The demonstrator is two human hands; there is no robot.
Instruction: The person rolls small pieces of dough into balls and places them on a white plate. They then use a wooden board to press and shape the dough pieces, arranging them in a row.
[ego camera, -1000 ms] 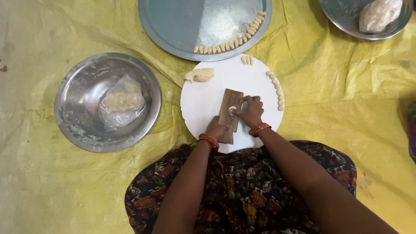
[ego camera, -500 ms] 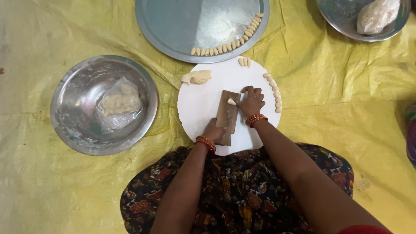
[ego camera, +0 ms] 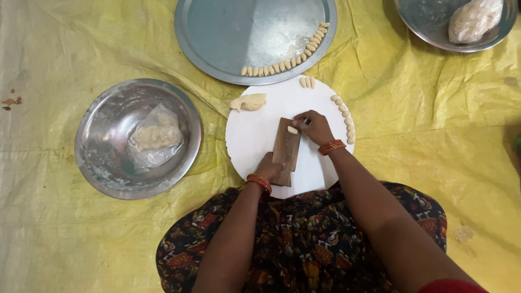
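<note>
On the board [ego camera: 286,146], freshly rolled dough piece [ego camera: 292,130]

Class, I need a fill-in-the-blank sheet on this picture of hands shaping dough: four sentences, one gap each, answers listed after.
1. The left hand steadies a small ______ board.
2. The right hand touches a small dough piece lying ______ that board.
3. The board rests on a round ______ slab.
4. The shaped pieces on the metal tray lie along its ______.

Missing words: wooden; on; white; rim
</note>
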